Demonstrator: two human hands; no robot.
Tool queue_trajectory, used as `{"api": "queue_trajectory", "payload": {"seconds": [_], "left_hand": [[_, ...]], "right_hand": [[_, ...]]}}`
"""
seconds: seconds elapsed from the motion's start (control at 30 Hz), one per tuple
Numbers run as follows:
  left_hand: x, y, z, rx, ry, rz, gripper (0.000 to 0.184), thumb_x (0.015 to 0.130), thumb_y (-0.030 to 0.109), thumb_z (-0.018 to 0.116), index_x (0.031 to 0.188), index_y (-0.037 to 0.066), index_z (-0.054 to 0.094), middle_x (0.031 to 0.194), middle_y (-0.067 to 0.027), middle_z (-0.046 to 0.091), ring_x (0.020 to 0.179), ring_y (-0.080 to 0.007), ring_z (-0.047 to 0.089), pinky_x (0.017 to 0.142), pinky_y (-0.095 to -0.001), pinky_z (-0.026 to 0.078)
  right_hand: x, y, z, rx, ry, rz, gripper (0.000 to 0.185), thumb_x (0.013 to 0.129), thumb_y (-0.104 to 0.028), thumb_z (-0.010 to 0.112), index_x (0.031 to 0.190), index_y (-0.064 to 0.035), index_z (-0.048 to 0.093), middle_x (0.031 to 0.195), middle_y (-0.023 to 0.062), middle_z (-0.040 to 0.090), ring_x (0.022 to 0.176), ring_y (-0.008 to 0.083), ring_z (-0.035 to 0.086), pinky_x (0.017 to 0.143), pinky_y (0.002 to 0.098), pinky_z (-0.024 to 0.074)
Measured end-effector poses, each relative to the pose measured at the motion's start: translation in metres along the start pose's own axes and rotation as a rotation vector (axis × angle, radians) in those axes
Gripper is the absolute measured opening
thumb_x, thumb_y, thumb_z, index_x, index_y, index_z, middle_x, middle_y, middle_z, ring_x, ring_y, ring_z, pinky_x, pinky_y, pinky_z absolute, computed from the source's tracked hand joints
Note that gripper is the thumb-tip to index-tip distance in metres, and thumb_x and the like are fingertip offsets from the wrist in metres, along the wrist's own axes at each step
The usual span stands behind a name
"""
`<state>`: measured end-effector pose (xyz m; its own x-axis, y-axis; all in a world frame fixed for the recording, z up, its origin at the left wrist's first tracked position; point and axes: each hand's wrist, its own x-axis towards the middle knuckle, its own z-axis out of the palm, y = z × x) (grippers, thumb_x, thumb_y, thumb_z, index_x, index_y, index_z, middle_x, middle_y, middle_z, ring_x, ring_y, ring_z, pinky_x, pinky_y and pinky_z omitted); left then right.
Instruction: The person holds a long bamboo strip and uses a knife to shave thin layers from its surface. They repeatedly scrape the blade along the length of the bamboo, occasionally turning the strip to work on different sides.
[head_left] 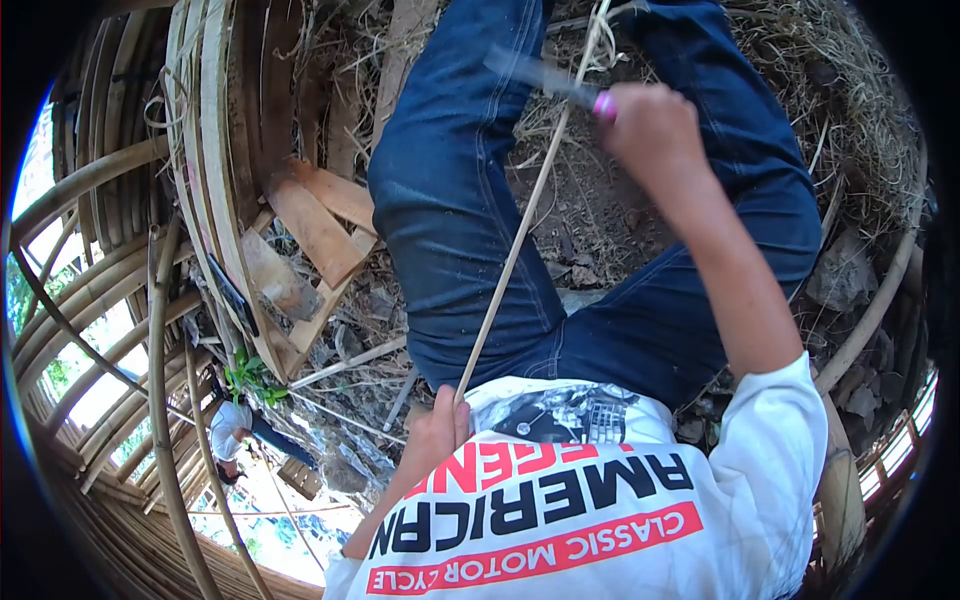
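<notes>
My right hand (650,128) is wrapped round the pink handle of a knife (548,77), whose blade is blurred and lies across a thin bamboo strip (525,222). Curled shavings hang from the strip near the blade. The strip runs from the top of the view, between my legs in blue jeans, down to my waist. There my left hand (436,432) grips its lower end, with fingers closed, in front of my white printed shirt.
Long bamboo slats (208,150) and short wooden boards (312,225) lie at the left. Bamboo poles (160,400) curve along the left edge. Another person (232,428) is at the lower left. Dry shavings (835,75) cover ground at the upper right.
</notes>
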<state>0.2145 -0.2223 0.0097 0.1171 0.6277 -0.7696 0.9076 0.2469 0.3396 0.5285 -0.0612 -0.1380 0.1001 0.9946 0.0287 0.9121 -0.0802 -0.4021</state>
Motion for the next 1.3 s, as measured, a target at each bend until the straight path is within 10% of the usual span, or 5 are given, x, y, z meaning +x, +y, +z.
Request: {"api": "queue_trajectory", "payload": {"seconds": [1.3], "left_hand": [[-0.005,0.012,-0.009,-0.165,-0.040,-0.009,0.019,0.101,0.022,0.042,0.099,0.004,0.045,0.062,-0.0234,0.055,0.063,-0.0451,0.060,0.056,-0.0479,0.043]], "right_hand": [[0.000,0.010,0.011,-0.120,0.106,-0.230,0.014,0.081,-0.016,0.062,0.070,-0.0087,0.062,0.063,0.0118,0.064,0.061,0.0298,0.067,0.054,0.0403,0.0535]]}}
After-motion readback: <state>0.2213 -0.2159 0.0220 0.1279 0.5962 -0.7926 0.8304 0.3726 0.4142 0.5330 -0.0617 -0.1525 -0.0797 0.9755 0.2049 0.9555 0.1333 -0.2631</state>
